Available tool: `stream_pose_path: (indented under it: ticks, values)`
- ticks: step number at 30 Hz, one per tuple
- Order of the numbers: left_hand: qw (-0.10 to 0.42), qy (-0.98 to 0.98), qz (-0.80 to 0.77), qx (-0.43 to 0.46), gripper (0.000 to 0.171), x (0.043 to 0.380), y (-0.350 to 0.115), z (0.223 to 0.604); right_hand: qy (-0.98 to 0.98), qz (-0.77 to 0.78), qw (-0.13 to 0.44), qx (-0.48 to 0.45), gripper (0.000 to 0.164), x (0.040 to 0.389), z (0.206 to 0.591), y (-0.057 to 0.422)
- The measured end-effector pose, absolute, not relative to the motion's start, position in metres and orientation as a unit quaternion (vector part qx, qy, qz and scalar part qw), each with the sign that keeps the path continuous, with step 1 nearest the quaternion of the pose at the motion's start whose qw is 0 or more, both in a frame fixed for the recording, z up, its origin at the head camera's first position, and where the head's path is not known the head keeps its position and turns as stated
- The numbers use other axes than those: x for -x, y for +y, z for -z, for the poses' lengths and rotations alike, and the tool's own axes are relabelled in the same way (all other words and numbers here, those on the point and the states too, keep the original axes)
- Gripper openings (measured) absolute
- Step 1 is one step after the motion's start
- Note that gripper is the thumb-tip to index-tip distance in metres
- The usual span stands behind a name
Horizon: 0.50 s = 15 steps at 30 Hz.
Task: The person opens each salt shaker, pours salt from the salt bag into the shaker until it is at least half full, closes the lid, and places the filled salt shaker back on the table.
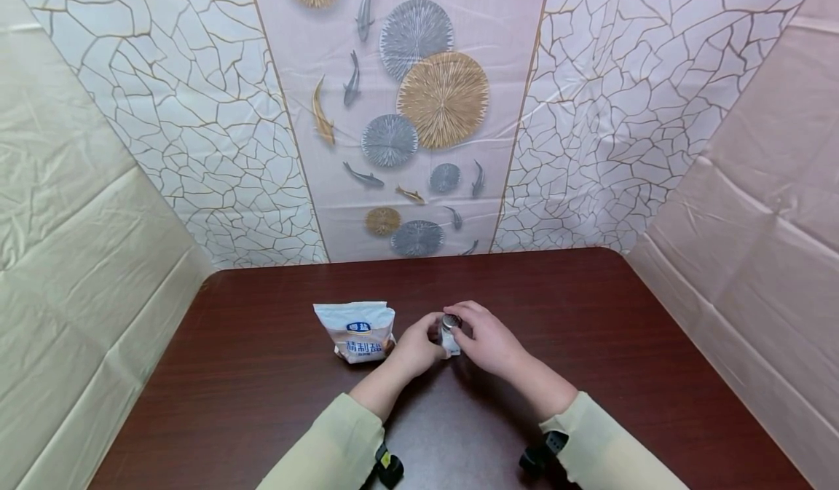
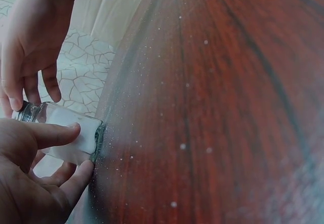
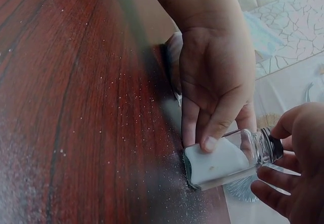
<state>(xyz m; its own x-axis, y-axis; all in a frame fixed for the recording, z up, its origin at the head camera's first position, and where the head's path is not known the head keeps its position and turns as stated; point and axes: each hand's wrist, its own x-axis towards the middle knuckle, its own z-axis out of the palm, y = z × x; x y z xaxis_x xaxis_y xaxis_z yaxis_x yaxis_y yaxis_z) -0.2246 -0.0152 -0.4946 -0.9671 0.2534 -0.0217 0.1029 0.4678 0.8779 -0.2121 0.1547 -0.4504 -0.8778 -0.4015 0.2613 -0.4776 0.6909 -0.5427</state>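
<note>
A small glass shaker jar (image 1: 450, 342) partly filled with white grains stands on the table in front of me. My left hand (image 1: 417, 348) grips its body, thumb along one side and fingers round the other, as the left wrist view shows. On top sits a dark, metallic-looking cap (image 3: 274, 145), which the thumb and fingertips of my right hand (image 1: 493, 341) pinch. Through the glass the white fill (image 3: 217, 162) shows in the lower part, sloping to one side.
Left of the hands stands a white and pink salt bag (image 1: 357, 332) with blue print. White specks dot the dark red-brown table (image 3: 101, 112) around the jar. Patterned cloth (image 1: 419, 111) rises behind the table, with beige cloth at both sides.
</note>
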Motion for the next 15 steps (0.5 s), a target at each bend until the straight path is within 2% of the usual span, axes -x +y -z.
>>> stream_pose_path:
  ticks: [15]
  values:
    - [0.079,0.853,-0.506,-0.101,0.062,0.2270,-0.0161,0.4980,-0.924,-0.329,0.050,-0.187,0.031,0.2120,0.4495,0.1509]
